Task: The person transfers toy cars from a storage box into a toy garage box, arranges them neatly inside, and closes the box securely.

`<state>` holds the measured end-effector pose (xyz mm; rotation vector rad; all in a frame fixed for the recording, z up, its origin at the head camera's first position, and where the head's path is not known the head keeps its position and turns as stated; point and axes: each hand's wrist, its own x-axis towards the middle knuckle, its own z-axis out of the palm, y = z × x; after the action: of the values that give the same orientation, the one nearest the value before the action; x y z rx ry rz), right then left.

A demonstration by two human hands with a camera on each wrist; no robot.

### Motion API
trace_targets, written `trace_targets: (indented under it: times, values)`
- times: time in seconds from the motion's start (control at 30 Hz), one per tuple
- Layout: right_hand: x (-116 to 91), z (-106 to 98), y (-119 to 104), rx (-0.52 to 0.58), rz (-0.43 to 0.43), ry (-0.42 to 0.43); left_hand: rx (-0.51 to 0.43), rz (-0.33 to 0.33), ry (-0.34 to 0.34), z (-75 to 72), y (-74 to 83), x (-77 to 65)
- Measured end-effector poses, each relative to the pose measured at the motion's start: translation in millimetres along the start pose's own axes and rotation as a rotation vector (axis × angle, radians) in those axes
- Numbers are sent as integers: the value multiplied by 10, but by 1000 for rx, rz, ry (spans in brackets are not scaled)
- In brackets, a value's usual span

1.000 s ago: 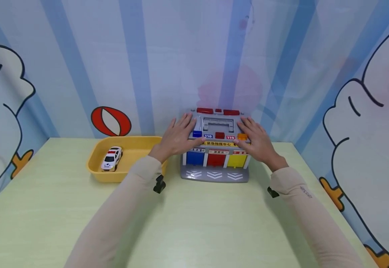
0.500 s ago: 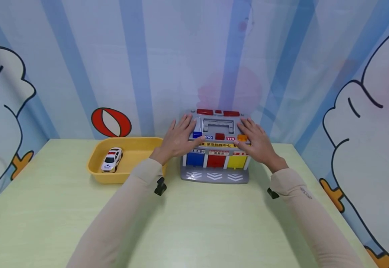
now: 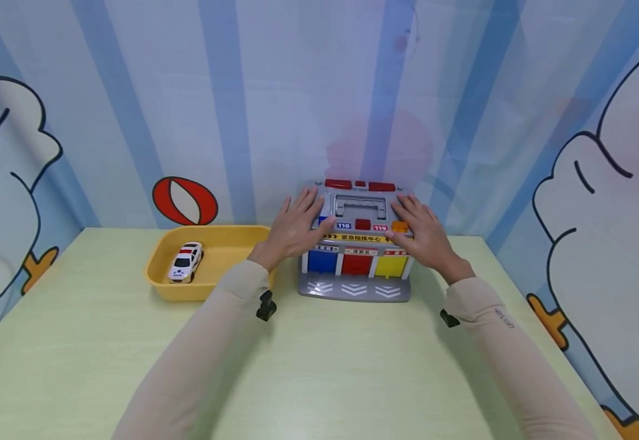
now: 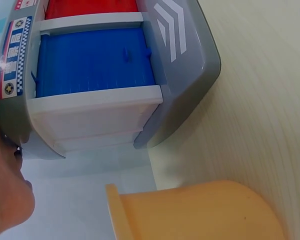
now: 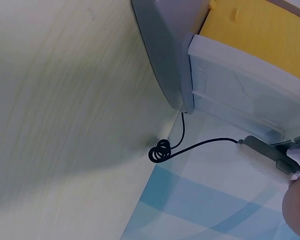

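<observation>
A grey toy garage [image 3: 355, 289] with a folded handle on its roof stands at the back of the table. Its front has a blue door [image 4: 95, 62], a red door [image 3: 357, 264] and a yellow door [image 5: 262, 35], all closed. My left hand [image 3: 292, 229] lies with fingers spread on the roof's left side, its thumb over the blue button. On the right side of the roof rests my right hand [image 3: 424, 235], fingers extended, thumb beside the orange button [image 3: 399, 227]. Neither hand curls round anything.
Left of the garage sits a yellow tray [image 3: 226, 292] holding a white toy police car [image 3: 186, 263]. A coiled black cord [image 5: 162, 151] runs to a grey-and-white piece [image 5: 270, 155] at the garage's right side. A striped cartoon curtain [image 3: 275, 110] hangs behind the table.
The left thumb has shifted slightly over the blue button, now covering more of it. The head view has drifted a little; the right hand, garage and tray stay put.
</observation>
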<state>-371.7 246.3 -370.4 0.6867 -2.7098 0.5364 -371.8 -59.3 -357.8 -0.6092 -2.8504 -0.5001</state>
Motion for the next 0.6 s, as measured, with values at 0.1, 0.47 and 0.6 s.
trace_targets:
  times: [0.1,0.47,0.6]
  values:
    - [-1,-10,-1,5,0,-1,-12,4,3,-9,1,4]
    - [5,-11,15,7,-1,3,-27,-1,24,-8,14,17]
    - [-1,1,9,19,-1,12,-32,-20,26,-1,27,4]
